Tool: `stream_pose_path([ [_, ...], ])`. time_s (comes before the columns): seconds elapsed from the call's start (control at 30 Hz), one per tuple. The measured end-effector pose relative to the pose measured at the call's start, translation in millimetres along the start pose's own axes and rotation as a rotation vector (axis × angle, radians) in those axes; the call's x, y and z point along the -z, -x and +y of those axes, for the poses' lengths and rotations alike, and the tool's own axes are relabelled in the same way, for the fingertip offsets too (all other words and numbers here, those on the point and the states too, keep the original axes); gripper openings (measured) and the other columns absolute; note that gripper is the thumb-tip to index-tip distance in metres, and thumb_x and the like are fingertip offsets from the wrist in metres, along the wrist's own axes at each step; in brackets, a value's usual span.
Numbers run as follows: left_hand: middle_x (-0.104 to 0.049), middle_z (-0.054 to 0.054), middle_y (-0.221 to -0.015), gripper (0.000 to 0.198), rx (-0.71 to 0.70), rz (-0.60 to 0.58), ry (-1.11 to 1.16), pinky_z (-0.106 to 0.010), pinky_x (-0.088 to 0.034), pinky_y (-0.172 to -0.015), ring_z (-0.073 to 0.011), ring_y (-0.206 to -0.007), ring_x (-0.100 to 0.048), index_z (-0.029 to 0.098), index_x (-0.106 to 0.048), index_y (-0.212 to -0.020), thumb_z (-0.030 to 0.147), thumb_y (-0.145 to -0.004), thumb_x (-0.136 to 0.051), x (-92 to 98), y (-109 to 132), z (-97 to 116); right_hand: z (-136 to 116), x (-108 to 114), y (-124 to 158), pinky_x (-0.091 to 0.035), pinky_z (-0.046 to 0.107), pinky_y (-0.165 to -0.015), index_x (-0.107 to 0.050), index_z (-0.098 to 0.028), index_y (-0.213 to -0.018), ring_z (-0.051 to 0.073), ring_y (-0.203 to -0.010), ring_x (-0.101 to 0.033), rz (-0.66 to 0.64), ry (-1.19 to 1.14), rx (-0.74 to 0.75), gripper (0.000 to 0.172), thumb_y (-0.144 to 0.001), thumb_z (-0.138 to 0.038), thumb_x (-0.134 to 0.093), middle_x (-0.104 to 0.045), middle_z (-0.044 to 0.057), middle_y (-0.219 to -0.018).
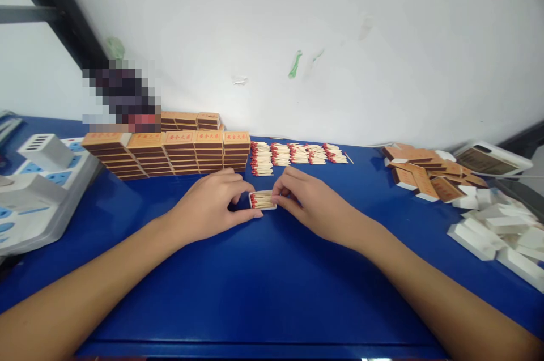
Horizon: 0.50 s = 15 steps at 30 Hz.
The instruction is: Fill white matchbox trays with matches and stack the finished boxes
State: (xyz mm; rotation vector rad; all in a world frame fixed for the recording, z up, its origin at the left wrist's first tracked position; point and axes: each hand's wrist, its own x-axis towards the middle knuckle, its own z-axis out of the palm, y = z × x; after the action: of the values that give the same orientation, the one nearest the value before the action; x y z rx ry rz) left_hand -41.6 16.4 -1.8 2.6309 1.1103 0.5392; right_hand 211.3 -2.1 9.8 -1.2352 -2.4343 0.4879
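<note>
A small white matchbox tray [262, 200] filled with red-tipped matches lies on the blue table [263, 281] in the middle. My left hand [212, 205] grips its left end with thumb and fingers curled round it. My right hand [306, 196] pinches its right end with the fingertips. Behind it, several bundles of loose matches [297, 155] lie in a row near the wall.
Stacks of closed orange matchboxes [170, 154] stand at the back left. Orange sleeves [429, 171] and empty white trays [497, 225] are heaped at the right. A white power strip with a charger [40, 179] sits at the left edge. A phone-like device [491, 160] lies far right.
</note>
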Motion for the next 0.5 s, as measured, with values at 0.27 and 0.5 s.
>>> stream_pose_path([
  [0.27, -0.062, -0.001, -0.078, 0.032, -0.030, 0.003, 0.005, -0.030, -0.042, -0.067, -0.0195, -0.079, -0.058, 0.023, -0.077, -0.103, 0.053, -0.093, -0.076, 0.8, 0.6, 1.5, -1.9, 3.1, 0.6, -0.044, 0.031, -0.069, -0.063, -0.021, -0.097, 0.018, -0.081, -0.059, -0.055, 0.023, 0.011, 0.011, -0.105, -0.019, -0.056, -0.064, 0.006, -0.102],
  [0.5, -0.063, -0.001, -0.080, 0.032, -0.017, -0.005, 0.004, -0.031, -0.042, -0.068, -0.0201, -0.081, -0.059, 0.023, -0.077, -0.104, 0.053, -0.093, -0.077, 0.4, 1.0, 1.9, -5.6, 7.2, 2.2, -0.045, 0.031, -0.072, -0.067, -0.021, -0.095, 0.017, -0.082, -0.060, -0.041, -0.008, -0.003, 0.008, -0.100, -0.017, -0.063, -0.065, 0.004, -0.097],
])
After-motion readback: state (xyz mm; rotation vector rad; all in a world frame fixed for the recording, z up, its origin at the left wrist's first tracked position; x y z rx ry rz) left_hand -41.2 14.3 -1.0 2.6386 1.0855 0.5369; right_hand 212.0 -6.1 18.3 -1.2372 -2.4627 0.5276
